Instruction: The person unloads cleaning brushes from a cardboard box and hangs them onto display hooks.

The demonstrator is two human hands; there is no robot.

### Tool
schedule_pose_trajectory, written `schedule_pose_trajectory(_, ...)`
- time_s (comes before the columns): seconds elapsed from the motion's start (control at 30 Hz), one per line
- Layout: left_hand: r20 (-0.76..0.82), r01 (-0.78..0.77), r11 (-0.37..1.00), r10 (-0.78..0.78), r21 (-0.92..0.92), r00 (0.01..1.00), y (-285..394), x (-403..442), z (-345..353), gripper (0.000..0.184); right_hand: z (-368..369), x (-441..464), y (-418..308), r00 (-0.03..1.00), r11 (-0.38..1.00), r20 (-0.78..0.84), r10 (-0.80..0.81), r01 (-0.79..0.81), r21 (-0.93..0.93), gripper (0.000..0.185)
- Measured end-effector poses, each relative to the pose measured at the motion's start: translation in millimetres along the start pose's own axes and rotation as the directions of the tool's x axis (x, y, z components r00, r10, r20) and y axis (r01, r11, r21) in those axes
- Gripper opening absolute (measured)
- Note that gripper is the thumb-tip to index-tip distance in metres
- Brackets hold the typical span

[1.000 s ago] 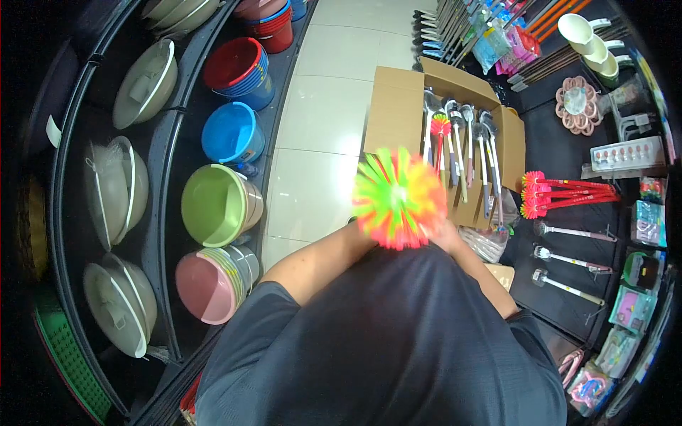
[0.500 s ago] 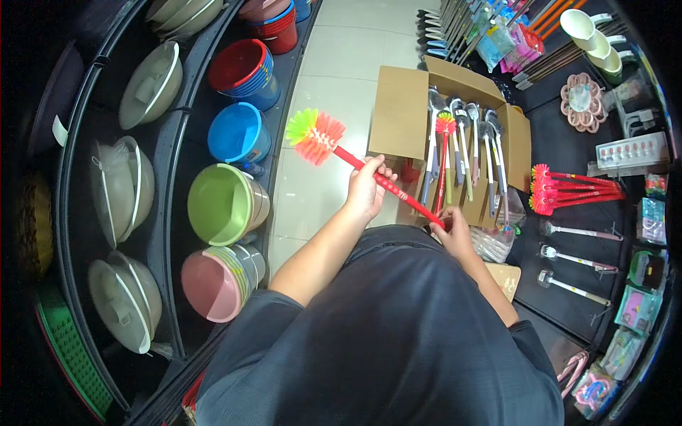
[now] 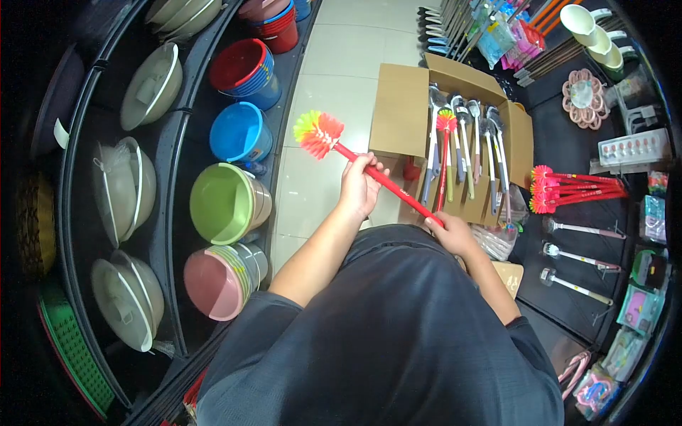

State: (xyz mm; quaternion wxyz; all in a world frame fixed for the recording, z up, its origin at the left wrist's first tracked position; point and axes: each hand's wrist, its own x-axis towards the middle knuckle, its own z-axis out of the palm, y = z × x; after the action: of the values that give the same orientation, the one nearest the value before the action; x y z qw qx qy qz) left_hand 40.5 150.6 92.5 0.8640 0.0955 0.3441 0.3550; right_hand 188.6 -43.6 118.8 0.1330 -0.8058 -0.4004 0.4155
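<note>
A toilet brush with a long red handle and a pink and yellow-green bristle head slants across in front of me, its head up at the left. My left hand is closed around the handle below the bristles. Near the other end, my right hand pinches the handle tip. Beyond my right hand stands an open cardboard box. Several long-handled brushes lie in it, among them a similar red-handled brush.
On the right rack hang a bunch of red brushes and several white-handled brushes. To the left, shelves hold a green bucket, a blue bucket, stacked pink buckets and pale basins. Tiled floor runs between.
The brush has turned about its handle, and its head has shifted slightly to the right. My right hand has moved a little on the handle end, fingers changing position.
</note>
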Motion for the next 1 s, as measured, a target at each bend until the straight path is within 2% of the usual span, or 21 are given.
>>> schedule_pose_trajectory(0.03,0.014,-0.006,1.0,0.006,-0.007,1.0,-3,6,-10,0.008,2,2,7,1.0,1.0,0.001,0.001,-0.001,-0.001,0.035)
schedule_pose_trajectory(0.1,0.004,-0.014,1.0,0.014,-0.027,1.0,-3,6,-11,0.006,4,6,19,0.997,0.958,0.03,-0.066,0.055,0.283,0.038)
schedule_pose_trajectory(0.13,-0.008,-0.019,0.999,0.018,-0.043,1.0,-4,5,-12,0.005,6,6,24,0.997,0.958,0.03,-0.065,0.054,0.281,0.038)
schedule_pose_trajectory(0.2,-0.041,0.016,0.999,-0.017,-0.034,0.999,-3,-3,-1,0.005,6,-2,14,0.945,0.98,-0.261,-0.197,0.201,-0.013,0.041)
schedule_pose_trajectory(0.23,-0.07,0.047,0.999,-0.048,-0.023,0.996,-2,-5,3,0.005,3,-6,7,0.946,0.98,-0.259,-0.196,0.2,-0.013,0.041)
schedule_pose_trajectory(0.3,-0.056,0.079,0.997,-0.079,-0.015,0.995,-10,-4,-5,0.006,-3,-12,-4,0.978,0.984,-0.119,-0.173,0.167,-0.055,0.035)
schedule_pose_trajectory(0.33,-0.041,0.113,0.994,-0.113,-0.003,0.993,-14,-1,-11,0.01,-4,-10,-2,0.978,0.984,-0.119,-0.172,0.167,-0.056,0.035)
schedule_pose_trajectory(0.4,0.0,0.135,0.991,-0.135,-0.02,0.991,-16,-2,-17,0.013,-2,-3,8,0.996,0.995,0.071,-0.058,0.052,0.081,0.036)
schedule_pose_trajectory(0.43,0.026,0.108,0.994,-0.107,-0.033,0.994,-17,-2,-19,0.014,2,-1,12,0.996,0.995,0.071,-0.058,0.052,0.081,0.036)
schedule_pose_trajectory(0.5,0.048,0.081,0.996,-0.079,-0.047,0.996,-12,-8,-8,0.016,8,-1,15,0.894,0.921,-0.247,-0.373,0.324,-0.217,0.039)
schedule_pose_trajectory(0.53,0.046,0.065,0.997,-0.064,-0.035,0.997,-8,-10,-2,0.016,9,-2,15,0.895,0.921,-0.245,-0.372,0.324,-0.216,0.039)
schedule_pose_trajectory(0.6,0.045,0.048,0.998,-0.047,-0.026,0.998,-9,-12,2,0.016,4,-8,0,0.91,0.966,-0.332,-0.248,0.256,-0.018,0.038)
schedule_pose_trajectory(0.63,0.001,0.123,0.992,-0.123,0.037,0.992,-13,-11,0,0.015,-1,-10,-6,0.909,0.966,-0.332,-0.251,0.258,-0.021,0.038)
schedule_pose_trajectory(0.7,-0.014,0.215,0.971,-0.214,0.107,0.977,-21,-13,-5,0.013,-10,-14,-15,0.996,0.985,0.004,-0.084,0.084,-0.151,0.034)
schedule_pose_trajectory(0.73,-0.01,0.215,0.97,-0.215,0.111,0.976,-24,-10,-9,0.013,-11,-14,-14,0.996,0.985,-0.002,-0.084,0.083,-0.149,0.034)
schedule_pose_trajectory(0.8,-0.015,0.16,0.986,-0.159,0.054,0.987,-24,-7,-15,0.008,-13,-15,-10,0.99,0.984,0.01,-0.144,0.142,0.106,0.036)
schedule_pose_trajectory(0.83,0.0,0.145,0.989,-0.145,-0.016,0.989,-22,-3,-18,0.007,-11,-13,-2,0.99,0.984,0.008,-0.14,0.139,0.108,0.036)
schedule_pose_trajectory(0.9,0.082,0.078,0.997,-0.079,0.015,0.994,-11,0,-12,0.008,-8,-8,13,0.987,0.969,0.136,-0.09,0.055,0.241,0.036)
schedule_pose_trajectory(0.93,0.162,0.006,0.999,-0.012,0.038,0.987,-7,0,-9,0.008,-6,-8,17,0.987,0.968,0.132,-0.088,0.053,0.244,0.036)
schedule_pose_trajectory(0.97,0.055,0.058,0.988,-0.066,0.141,0.996,-7,0,-7,0.011,-8,-12,13,0.993,0.989,0.06,-0.098,0.091,0.12,0.037)
schedule_pose_trajectory(1.0,0.059,0.053,0.989,-0.061,0.138,0.996,-10,1,-11,0.011,-9,-12,10,0.992,0.992,-0.009,-0.123,0.123,-0.013,0.038)
